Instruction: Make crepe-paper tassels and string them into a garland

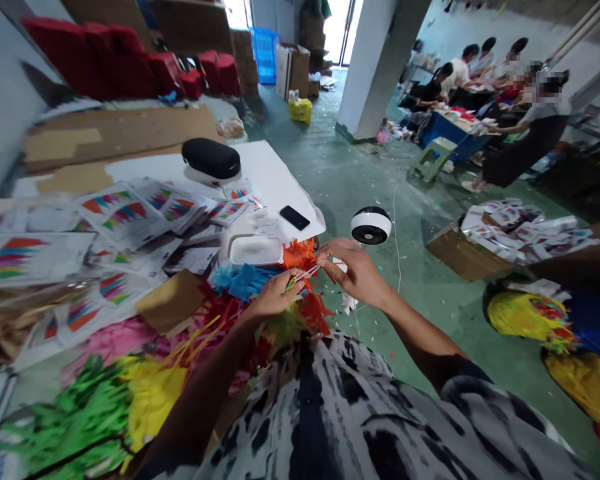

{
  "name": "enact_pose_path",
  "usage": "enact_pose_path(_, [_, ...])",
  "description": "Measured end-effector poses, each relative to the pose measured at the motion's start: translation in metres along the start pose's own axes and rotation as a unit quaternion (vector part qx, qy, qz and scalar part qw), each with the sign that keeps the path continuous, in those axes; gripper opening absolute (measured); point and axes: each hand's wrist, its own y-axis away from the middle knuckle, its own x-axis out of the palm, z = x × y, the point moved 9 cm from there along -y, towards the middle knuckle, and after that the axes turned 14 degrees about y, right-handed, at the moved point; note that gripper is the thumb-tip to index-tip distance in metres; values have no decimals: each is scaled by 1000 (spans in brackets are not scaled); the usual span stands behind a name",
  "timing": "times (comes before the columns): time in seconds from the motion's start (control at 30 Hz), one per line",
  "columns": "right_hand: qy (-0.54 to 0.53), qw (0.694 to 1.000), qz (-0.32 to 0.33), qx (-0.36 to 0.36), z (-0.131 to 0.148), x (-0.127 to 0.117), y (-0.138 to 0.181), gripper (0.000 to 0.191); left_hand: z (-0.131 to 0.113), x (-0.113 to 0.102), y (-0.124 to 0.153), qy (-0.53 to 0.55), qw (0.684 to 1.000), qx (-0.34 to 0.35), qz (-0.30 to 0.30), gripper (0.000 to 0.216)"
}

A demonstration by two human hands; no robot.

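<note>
My left hand (275,293) is closed, fingers pinched around thin strings (307,273), some pale and some yellow-green. My right hand (353,267) pinches the other end of the pale strands, so they stretch short and taut between both hands. Just behind and below them lie orange fringed tissue pieces (300,254). Blue fringed pieces (245,281) are beside my left hand. An open white plastic tray (256,251) stands at the table edge behind that hand. The fingertips are small and partly hidden, so the exact kind of strand is unclear.
Printed packaging sheets (115,207) cover the left side, above green fringe (80,413) and yellow fringe (155,393). A phone (295,217) and a black case (211,159) lie on the white board. A fan-like round device (371,225) stands right. Several people work at a far table.
</note>
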Motion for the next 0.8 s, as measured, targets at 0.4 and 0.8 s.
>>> enact_pose_path(0.4, [-216, 974, -55, 46, 12, -27, -21, 28, -60, 5, -25, -49, 998, 1, 42, 30])
enact_pose_path(0.8, [-206, 907, -345, 123, 16, -177, 52, 27, -150, -99, -90, -450, 881, 103, -101, 30])
